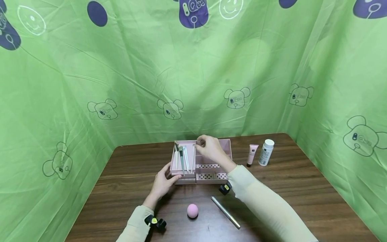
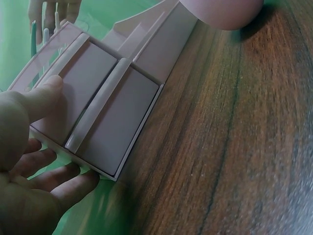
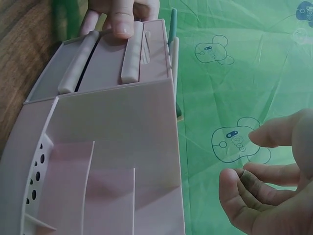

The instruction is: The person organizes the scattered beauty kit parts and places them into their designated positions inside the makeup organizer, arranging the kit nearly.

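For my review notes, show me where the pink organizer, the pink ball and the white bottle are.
Pink organizer (image 3: 122,117): right wrist view, on the side wall of its drawer section.
Pink ball (image 1: 192,210): head view, middle of its surface.
White bottle (image 1: 265,154): head view, on its body below the cap.

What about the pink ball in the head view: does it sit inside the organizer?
No, the pink ball lies on the table in front of the organizer.

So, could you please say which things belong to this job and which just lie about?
Apparently in use: pink plastic organiser, slim green and pale brushes.

Seemingly idle: round pink ball, slim silver stick, pink squeeze tube, white cylindrical bottle.
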A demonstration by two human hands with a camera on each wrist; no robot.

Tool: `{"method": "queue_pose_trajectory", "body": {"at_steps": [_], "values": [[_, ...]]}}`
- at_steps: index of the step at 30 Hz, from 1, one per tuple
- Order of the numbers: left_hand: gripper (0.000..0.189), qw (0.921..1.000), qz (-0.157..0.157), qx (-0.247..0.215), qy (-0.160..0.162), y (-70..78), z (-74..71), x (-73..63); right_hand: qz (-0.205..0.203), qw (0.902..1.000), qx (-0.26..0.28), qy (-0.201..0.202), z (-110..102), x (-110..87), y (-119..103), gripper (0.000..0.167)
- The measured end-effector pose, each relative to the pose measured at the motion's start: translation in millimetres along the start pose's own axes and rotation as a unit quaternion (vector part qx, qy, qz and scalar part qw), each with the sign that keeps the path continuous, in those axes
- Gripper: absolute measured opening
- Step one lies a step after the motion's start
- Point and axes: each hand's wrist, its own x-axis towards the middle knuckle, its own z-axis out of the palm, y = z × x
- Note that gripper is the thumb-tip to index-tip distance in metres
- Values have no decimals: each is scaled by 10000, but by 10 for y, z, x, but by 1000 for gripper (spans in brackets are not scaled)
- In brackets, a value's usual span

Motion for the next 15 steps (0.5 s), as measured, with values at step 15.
{"method": "queue_pose_trajectory", "body": {"at_steps": [15], "values": [[74,10000,4,-44,33,-325,37,116,54,9999,-109,-60,-61,-219,161,39]]}}
